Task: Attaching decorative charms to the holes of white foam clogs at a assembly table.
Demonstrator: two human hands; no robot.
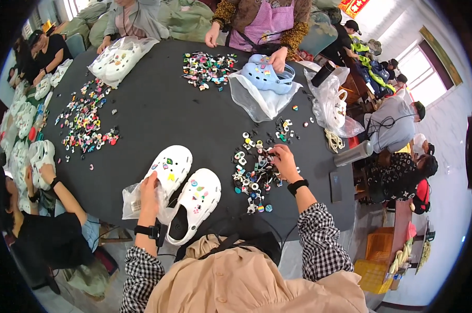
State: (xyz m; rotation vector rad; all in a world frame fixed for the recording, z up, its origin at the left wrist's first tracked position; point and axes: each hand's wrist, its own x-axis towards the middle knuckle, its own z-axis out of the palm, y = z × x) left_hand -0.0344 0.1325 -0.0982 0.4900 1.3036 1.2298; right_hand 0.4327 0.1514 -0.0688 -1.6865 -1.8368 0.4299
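Observation:
Two white clogs stand side by side before me, their toes pointing away. Colourful charms dot the tops of the left clog (174,163) and the right clog (207,190). My left hand (149,194) grips the side of the left clog, its fingers partly hidden. Crumpled under that hand is a clear plastic bag (131,202). To the right lies a loose pile of small shoe charms (252,177), many black and white. At the pile's far right edge my right hand (284,163) has its fingertips pinched together; whatever is between them is too small to make out.
Across the dark table (158,112), a person handles a blue clog (267,75) on a plastic bag. More charm piles lie at the far middle (207,68) and left (87,120). At the right are a metal flask (354,153) and a dark flat object (342,187). Co-workers sit around.

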